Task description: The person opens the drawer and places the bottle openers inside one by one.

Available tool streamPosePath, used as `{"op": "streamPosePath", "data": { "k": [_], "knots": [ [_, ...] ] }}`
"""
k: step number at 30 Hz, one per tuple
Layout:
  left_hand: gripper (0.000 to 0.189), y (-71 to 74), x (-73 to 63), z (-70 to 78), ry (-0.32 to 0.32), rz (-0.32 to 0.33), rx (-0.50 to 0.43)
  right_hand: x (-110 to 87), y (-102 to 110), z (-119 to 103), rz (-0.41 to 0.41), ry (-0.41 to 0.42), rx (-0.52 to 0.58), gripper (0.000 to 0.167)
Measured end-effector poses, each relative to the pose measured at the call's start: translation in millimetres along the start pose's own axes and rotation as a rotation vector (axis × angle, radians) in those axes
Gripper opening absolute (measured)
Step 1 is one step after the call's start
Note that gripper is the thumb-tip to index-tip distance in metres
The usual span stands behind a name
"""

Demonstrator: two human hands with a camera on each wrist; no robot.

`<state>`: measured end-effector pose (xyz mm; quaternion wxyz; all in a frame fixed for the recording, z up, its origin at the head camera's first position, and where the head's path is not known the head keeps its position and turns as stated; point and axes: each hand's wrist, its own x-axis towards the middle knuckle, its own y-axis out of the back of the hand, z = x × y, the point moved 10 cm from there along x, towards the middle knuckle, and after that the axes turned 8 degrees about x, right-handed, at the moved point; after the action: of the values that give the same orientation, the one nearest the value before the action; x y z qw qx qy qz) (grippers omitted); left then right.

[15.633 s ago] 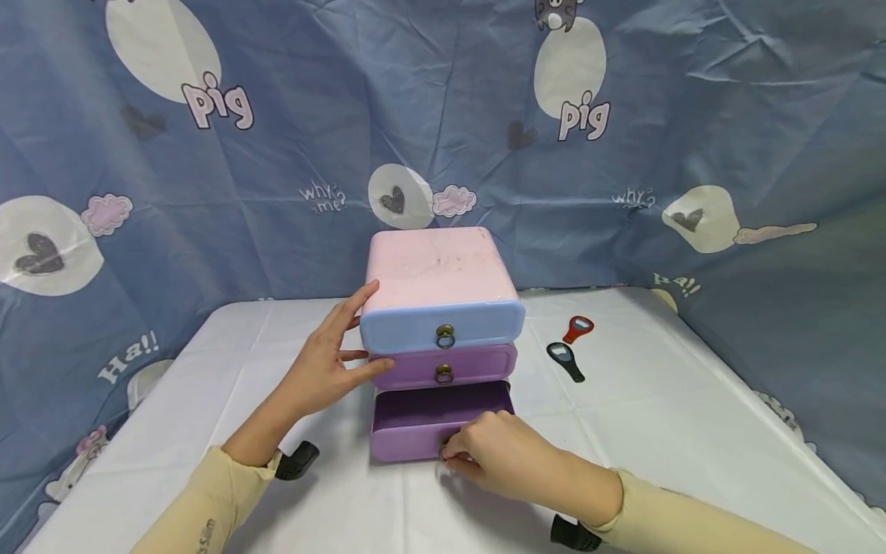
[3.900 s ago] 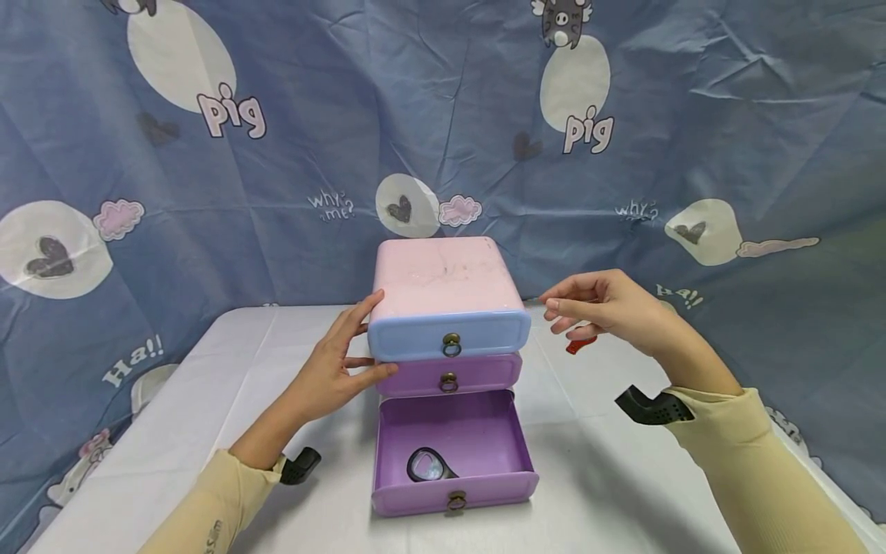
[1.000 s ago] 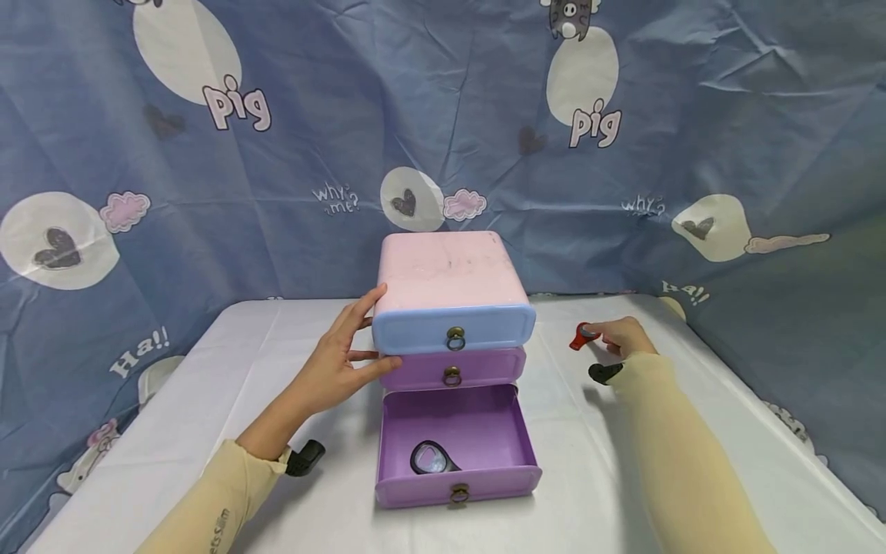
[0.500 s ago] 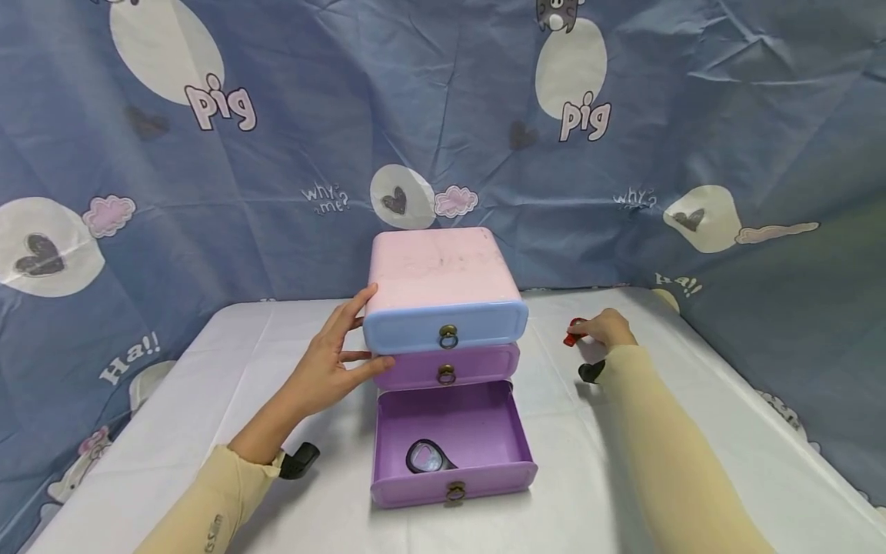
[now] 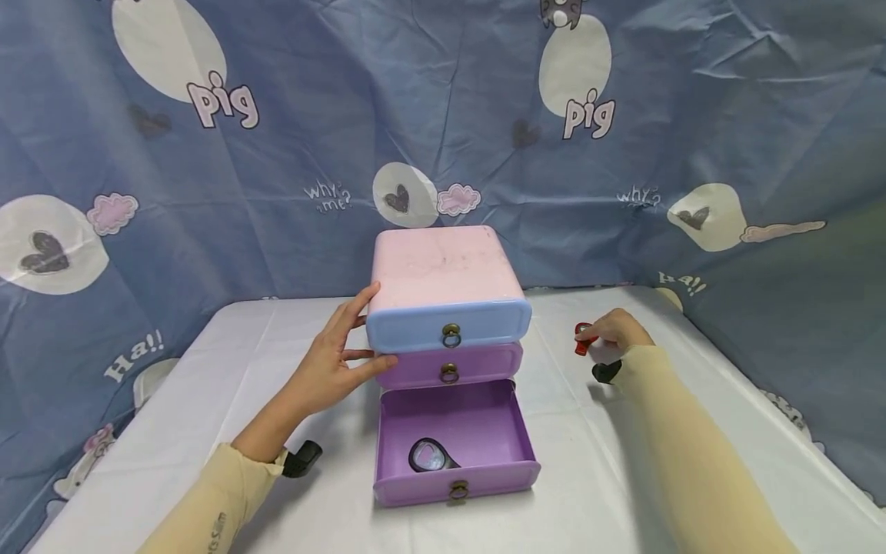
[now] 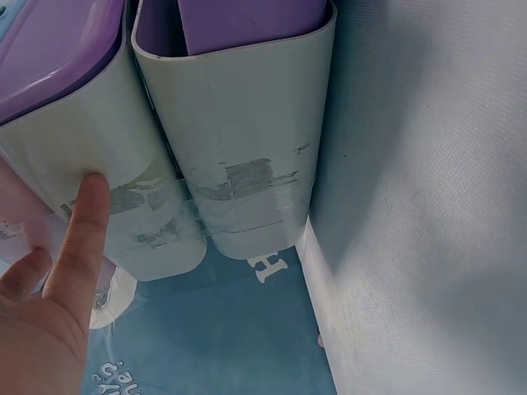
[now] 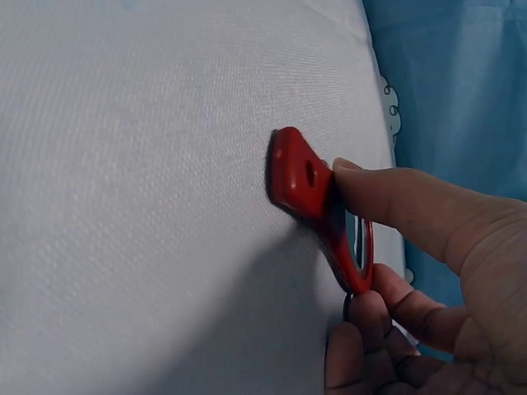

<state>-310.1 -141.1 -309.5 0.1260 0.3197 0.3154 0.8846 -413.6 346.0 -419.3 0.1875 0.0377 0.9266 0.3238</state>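
My left hand rests against the left side of a small chest of drawers, fingers straight, thumb across the front of the middle purple drawer. In the left wrist view a finger presses the chest's pale side wall. To the right, my right hand pinches a red bottle opener between thumb and fingers. The right wrist view shows the opener tilted, its ring end between thumb and fingertips. A black bottle opener lies in the pulled-out bottom drawer.
The chest has a pink top and a blue top drawer, which is closed; each drawer front bears a brass ring pull. White cloth covers the table. A blue printed curtain hangs behind and at both sides.
The bottom drawer has come further out and the black opener has moved from the table into it. My right hand has reached the red opener, gripped it and turned it. My left hand stays put.
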Motion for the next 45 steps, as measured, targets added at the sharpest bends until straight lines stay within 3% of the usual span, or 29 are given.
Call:
{"op": "streamPosePath", "data": {
  "k": [5, 12, 16, 22, 28, 37, 45],
  "knots": [
    [0.107, 1.6, 1.4, 0.6, 0.001, -0.002, 0.003, -1.0, -2.7, 3.2, -0.049, -0.031, 0.102, 0.042],
    [0.108, 2.0, 0.6, 0.7, -0.001, 0.003, -0.002, -1.8, -5.2, 1.8, -0.081, 0.009, 0.145, 0.025],
    [0.107, 1.5, -1.1, -0.3, 0.002, 0.006, -0.007, -4.1, -7.3, 4.1, -0.077, 0.024, 0.188, 0.042],
    [0.107, 1.5, -4.2, -2.3, 0.000, 0.014, -0.010, -6.8, -6.1, -0.7, -0.023, 0.114, 0.132, 0.063],
    [0.107, 1.5, -3.0, -1.2, -0.006, 0.016, -0.010, -12.0, -5.3, -2.7, 0.006, 0.142, 0.136, 0.064],
    [0.106, -4.7, 0.0, -0.2, -0.010, 0.002, -0.020, -36.3, -0.5, -3.6, -0.044, 0.220, 0.153, 0.065],
    [0.107, -0.9, -0.9, -1.9, 0.008, 0.006, -0.021, -50.7, 3.2, -10.7, -0.097, 0.285, 0.202, 0.064]
  ]
}}
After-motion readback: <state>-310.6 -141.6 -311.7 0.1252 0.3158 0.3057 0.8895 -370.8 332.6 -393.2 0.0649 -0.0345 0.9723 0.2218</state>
